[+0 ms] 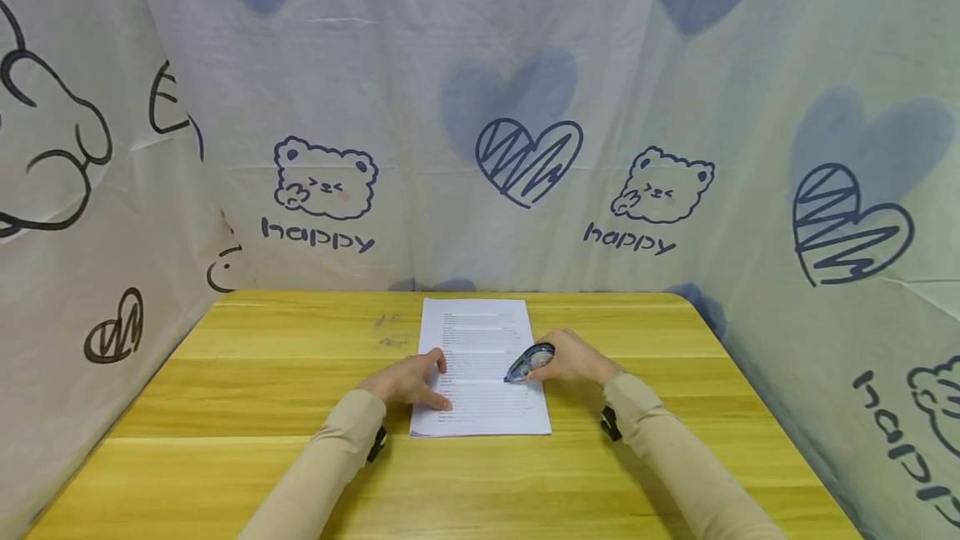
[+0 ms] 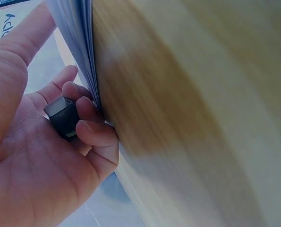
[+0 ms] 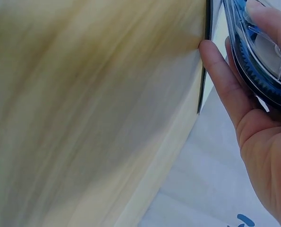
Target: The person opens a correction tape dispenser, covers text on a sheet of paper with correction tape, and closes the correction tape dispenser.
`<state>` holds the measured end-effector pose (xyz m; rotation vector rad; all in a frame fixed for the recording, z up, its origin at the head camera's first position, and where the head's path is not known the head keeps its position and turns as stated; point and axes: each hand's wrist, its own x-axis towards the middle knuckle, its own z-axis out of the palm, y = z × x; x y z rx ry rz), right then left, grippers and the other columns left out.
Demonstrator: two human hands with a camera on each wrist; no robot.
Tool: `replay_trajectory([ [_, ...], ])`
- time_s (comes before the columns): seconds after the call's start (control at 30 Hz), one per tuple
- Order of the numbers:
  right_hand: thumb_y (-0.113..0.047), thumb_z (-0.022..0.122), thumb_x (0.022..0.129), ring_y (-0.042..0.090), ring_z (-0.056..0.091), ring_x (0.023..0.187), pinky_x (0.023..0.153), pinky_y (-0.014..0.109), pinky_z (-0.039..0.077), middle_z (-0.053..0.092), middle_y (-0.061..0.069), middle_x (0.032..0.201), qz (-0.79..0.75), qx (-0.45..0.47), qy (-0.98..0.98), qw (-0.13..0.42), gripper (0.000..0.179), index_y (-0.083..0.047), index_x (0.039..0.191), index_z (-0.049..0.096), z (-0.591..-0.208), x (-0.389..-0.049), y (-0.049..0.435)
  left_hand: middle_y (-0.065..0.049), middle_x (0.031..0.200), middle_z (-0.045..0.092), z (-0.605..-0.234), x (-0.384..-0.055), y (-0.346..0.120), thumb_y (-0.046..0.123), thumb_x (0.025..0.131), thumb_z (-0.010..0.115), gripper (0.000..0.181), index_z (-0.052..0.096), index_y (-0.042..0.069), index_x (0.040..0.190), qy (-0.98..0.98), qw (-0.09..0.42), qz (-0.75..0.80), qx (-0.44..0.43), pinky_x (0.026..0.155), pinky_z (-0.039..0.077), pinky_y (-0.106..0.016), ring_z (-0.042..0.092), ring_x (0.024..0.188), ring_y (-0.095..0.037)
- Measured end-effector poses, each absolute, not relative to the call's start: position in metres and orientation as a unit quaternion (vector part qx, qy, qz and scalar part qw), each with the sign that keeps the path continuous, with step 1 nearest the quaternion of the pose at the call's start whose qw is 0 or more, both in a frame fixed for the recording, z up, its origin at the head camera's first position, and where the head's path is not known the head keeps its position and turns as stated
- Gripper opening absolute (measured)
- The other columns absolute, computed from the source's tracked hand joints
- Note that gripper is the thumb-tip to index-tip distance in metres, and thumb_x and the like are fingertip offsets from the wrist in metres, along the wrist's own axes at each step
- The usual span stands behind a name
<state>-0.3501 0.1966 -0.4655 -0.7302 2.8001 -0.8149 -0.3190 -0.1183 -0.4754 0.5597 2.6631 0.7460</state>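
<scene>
A stack of printed paper (image 1: 480,419) lies upright before me on the table. My left hand (image 1: 408,377) rests on its left edge, thumb stretched over the page. In the left wrist view, that hand's curled fingers hold a small black cap-like piece (image 2: 63,118) against the palm, beside the sheet edges. My right hand (image 1: 573,357) grips a dark blue, see-through correction tape (image 1: 534,359), its tip down on the printed lines right of the middle. The right wrist view shows the tape's toothed wheel (image 3: 251,61) through the casing, and one finger reaching down to the paper's edge.
The yellow wood-grain table (image 1: 247,407) runs out on both sides of the paper. Faint dark smudges (image 1: 392,342) mark it left of the stack. A pale curtain (image 1: 420,107) with hearts and bear drawings hangs behind and along both sides.
</scene>
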Motion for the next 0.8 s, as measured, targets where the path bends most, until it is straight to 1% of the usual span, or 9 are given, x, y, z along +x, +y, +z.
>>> replay_trajectory([
  [0.2, -0.026, 0.087, 0.073, 0.01, 0.059, 0.065, 0.062, 0.026, 0.051, 0.068, -0.003, 0.075, -0.268, -0.244, 0.93, 0.065, 0.025, -0.009, 0.084, 0.072, -0.4644, -0.351, 0.1976, -0.007, 0.103, 0.055, -0.4741, -0.3186, -0.1184, 0.031, 0.077, 0.085, 0.052, 0.049, 0.015, 0.111, 0.932, 0.161, 0.26, 0.196, 0.078, 0.039, -0.037, 0.049, 0.09, -0.022],
  [0.5, -0.027, 0.087, 0.073, 0.011, 0.059, 0.069, 0.066, 0.027, 0.051, 0.067, -0.003, 0.077, -0.266, -0.218, 0.936, 0.077, 0.027, -0.01, 0.088, 0.072, -0.4647, -0.3506, 0.1971, -0.008, 0.104, 0.054, -0.4729, -0.3182, -0.1179, 0.031, 0.077, 0.085, 0.052, 0.049, 0.015, 0.111, 0.931, 0.163, 0.262, 0.196, 0.079, 0.039, -0.037, 0.049, 0.091, -0.023],
  [0.8, -0.026, 0.087, 0.074, 0.011, 0.058, 0.068, 0.065, 0.028, 0.05, 0.068, -0.003, 0.077, -0.268, -0.221, 0.934, 0.077, 0.025, -0.01, 0.087, 0.073, -0.4636, -0.35, 0.1976, -0.008, 0.103, 0.054, -0.4722, -0.3188, -0.1184, 0.031, 0.077, 0.085, 0.052, 0.049, 0.015, 0.111, 0.931, 0.163, 0.261, 0.194, 0.078, 0.039, -0.037, 0.05, 0.091, -0.023],
])
